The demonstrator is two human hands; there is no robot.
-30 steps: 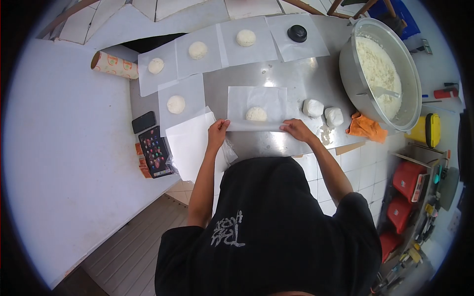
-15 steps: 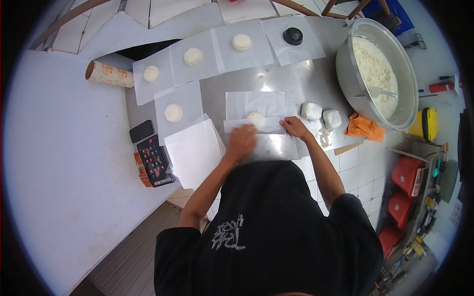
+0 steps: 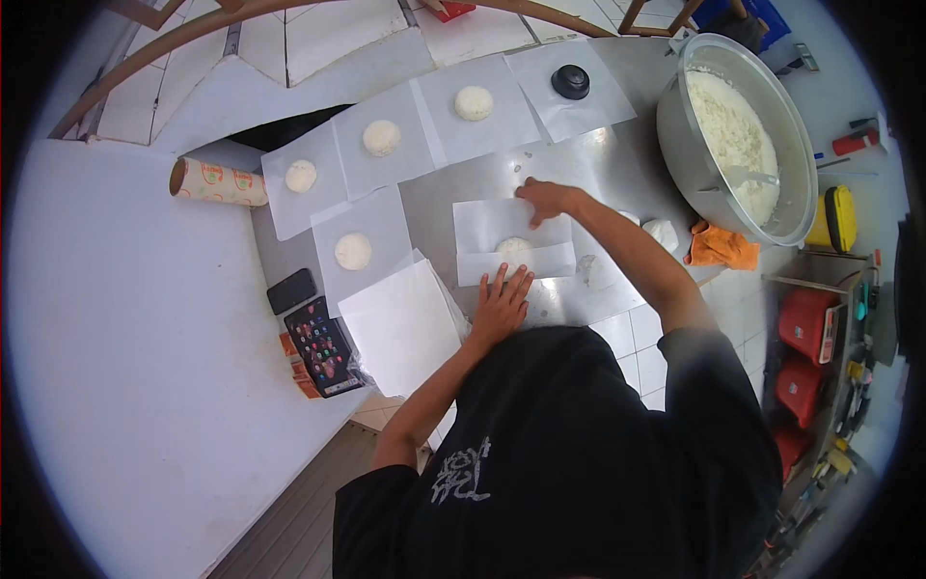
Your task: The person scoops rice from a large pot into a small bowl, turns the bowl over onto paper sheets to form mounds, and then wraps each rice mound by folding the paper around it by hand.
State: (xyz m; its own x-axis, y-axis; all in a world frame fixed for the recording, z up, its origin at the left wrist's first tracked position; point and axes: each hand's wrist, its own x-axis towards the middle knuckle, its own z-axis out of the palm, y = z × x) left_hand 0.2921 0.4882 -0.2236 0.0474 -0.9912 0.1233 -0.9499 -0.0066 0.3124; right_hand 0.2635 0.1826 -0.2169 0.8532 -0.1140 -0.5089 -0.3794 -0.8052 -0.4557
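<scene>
A white rice mound [image 3: 513,245] sits on a paper sheet [image 3: 521,263] on the metal table [image 3: 434,205], its near side under the sheet's folded flap. A paper stack [image 3: 400,326] lies to the left; beyond are more rice-topped sheets and a black mold [image 3: 570,82]. The right forearm partly covers the white bundles [image 3: 662,234] before the pot [image 3: 808,183]. The left hand [image 3: 500,307] is open, fingers spread at the flap; the right hand [image 3: 546,201] bends over the far edge, its grip, if any, unclear.
</scene>
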